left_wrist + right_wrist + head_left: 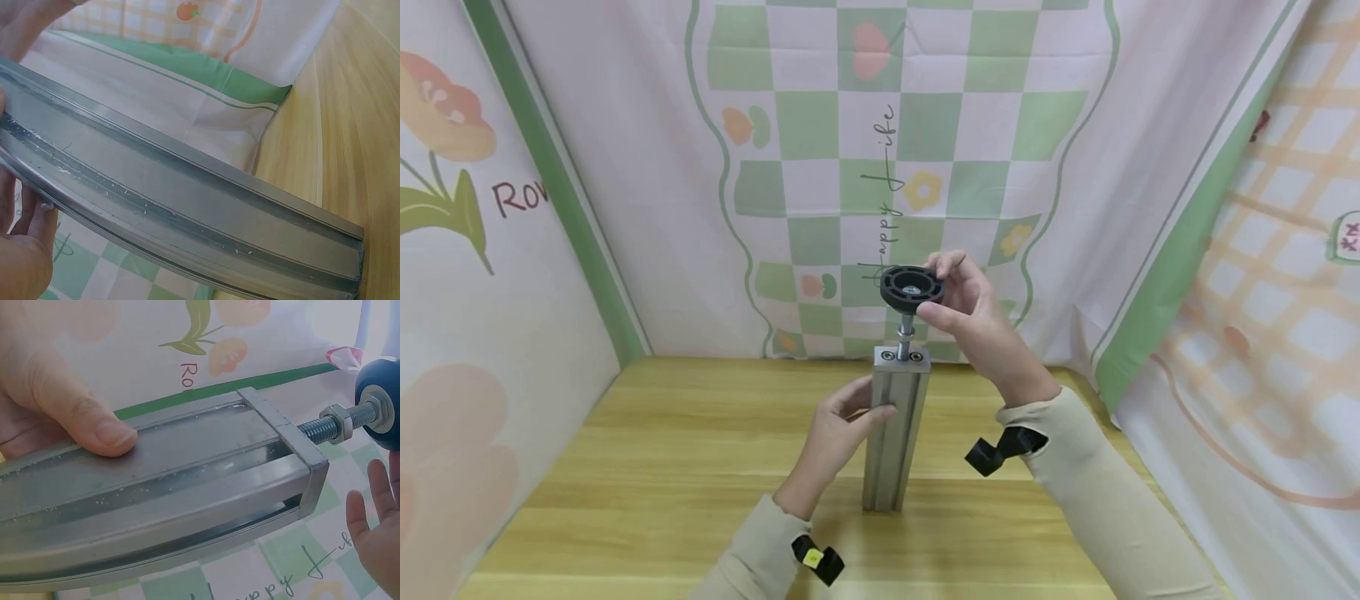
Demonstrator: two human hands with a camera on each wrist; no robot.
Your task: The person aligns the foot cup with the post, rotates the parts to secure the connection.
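Note:
An aluminium profile with grooved sides stands upright on the wooden table. My left hand holds it below its top, thumb on the near side and fingers round behind. An end plate with two screws caps the profile. A threaded stud carrying a hex nut rises from the plate to a round black levelling foot. With thumb and fingers at its right rim, my right hand holds the foot. In the left wrist view the profile's lower end meets the tabletop.
The wooden table extends on both sides of the profile. A printed cloth hangs behind it, and more patterned cloth hangs at the right. Black straps with small mounts sit at both sleeve cuffs.

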